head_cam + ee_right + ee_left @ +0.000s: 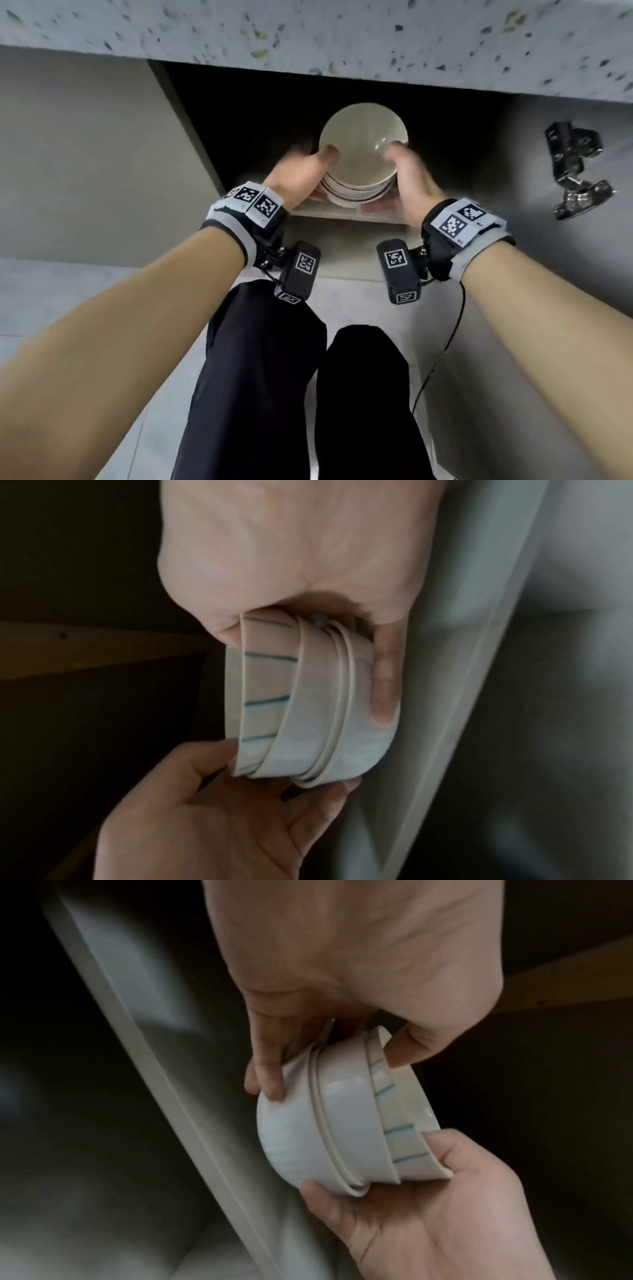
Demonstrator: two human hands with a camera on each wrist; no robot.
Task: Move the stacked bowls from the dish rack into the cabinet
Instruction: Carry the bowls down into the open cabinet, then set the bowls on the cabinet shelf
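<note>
A stack of several pale ceramic bowls point(363, 144), one of them with thin blue stripes on its side, sits between my two hands at the mouth of the open cabinet point(342, 214), just above the front edge of its shelf. My left hand point(310, 171) grips the stack's left side, thumb on the top rim and fingers under the base. My right hand point(404, 178) grips the right side the same way. In the left wrist view the bowls point(342, 1123) lie between my left hand point(342, 947) and right hand point(428, 1218). The right wrist view shows the same stack point(308, 710).
A speckled stone countertop point(308, 31) overhangs the cabinet. The cabinet inside is dark. A metal hinge point(575, 171) is fixed to the open door at the right. A closed grey cabinet front point(85, 154) is at the left. My legs in black trousers point(274, 377) are below.
</note>
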